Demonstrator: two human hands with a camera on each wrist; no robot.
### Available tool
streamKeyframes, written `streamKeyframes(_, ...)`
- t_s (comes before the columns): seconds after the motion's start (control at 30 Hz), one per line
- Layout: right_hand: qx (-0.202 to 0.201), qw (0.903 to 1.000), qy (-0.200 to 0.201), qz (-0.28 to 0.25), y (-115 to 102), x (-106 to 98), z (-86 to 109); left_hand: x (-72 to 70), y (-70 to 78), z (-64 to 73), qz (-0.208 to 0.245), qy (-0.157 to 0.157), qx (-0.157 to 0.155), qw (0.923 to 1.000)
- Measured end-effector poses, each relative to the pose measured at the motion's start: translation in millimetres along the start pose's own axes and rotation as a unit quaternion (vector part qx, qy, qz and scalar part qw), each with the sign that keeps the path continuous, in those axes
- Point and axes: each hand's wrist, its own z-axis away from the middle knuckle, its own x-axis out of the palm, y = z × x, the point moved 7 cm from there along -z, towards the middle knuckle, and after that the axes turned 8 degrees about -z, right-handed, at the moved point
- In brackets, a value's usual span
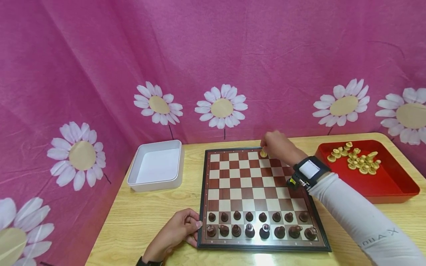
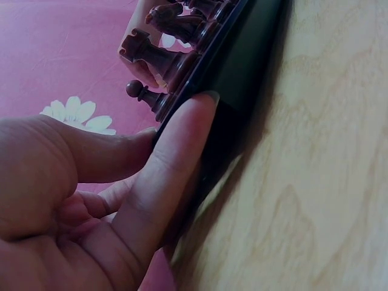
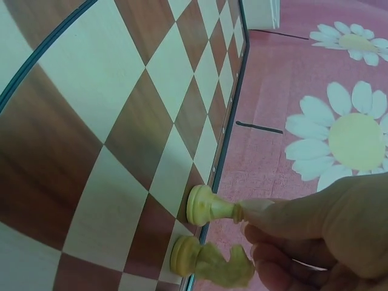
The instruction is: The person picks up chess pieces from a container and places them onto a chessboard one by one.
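Observation:
My right hand (image 1: 277, 147) is over the far edge of the chessboard (image 1: 246, 182). Its thumb and fingers pinch the top of a cream chess piece (image 3: 209, 206), hiding its head; the base meets the back row. Beside that piece stands a cream knight (image 3: 215, 265), close to my fingertips. At the near left corner, my left hand (image 1: 182, 227) grips the board's rim. In the left wrist view, the dark rook (image 2: 159, 59) and a dark pawn (image 2: 148, 100) stand just past the thumb and finger. Dark pieces fill the two near rows, including a dark king (image 1: 264, 231).
A red tray (image 1: 382, 191) with several cream pieces lies to the right, partly behind my right forearm. At the left stands a white square tray (image 1: 173, 181). Behind the wooden table (image 1: 133, 214) hangs a pink flowered cloth (image 1: 273, 66).

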Motion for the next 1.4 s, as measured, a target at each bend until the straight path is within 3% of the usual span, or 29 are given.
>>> streamKeyframes(0.93, 0.013, 0.9999, 0.006, 0.006, -4.3, 5.0, -0.4, -1.3, -0.7, 0.6, 0.005, -0.006, 0.005, 1.0)
streamKeyframes(1.4, 0.012, 0.9997, -0.013, 0.015, -6.2, 2.4, 1.3, -1.6, -2.0, -0.3, 0.0, -0.006, 0.006, 1.0)
